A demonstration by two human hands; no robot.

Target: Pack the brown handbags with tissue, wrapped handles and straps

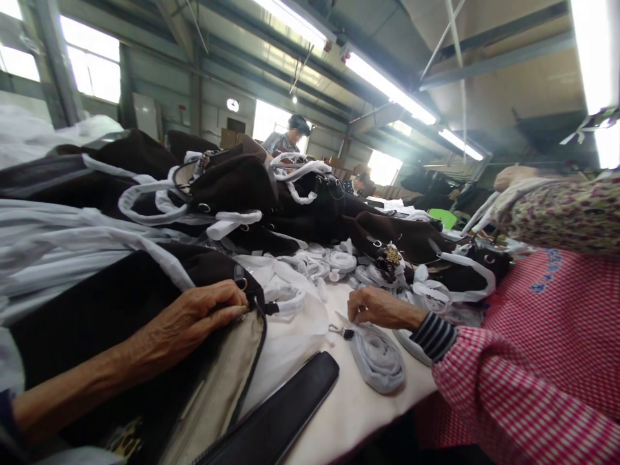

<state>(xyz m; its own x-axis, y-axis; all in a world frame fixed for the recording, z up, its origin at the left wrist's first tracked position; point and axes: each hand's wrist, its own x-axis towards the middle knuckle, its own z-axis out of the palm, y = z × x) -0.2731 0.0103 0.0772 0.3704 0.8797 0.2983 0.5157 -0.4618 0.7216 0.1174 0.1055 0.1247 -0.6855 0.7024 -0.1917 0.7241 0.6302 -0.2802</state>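
My left hand [208, 310] is closed on the zipped top edge of a dark brown handbag [97, 323]. The bag lies tilted with its mouth open, and a beige lining [227, 374] shows. My right hand [380, 307], in a striped cuff and red checked sleeve, has its fingers pinched together at the upper end of a coiled strap [380, 361]. Pale plastic wraps this coil, and a metal snap hook [336, 330] sticks out at its left. A black, smooth, long flap or pouch [290, 407] lies in front of the bag.
More dark handbags [232, 184] with wrapped handles are piled at the back. Several coiled straps [339, 258] lie before them on the pale tabletop [339, 413]. At right, close by, is a co-worker's floral sleeve [571, 203]. Another person [288, 139] is behind the pile.
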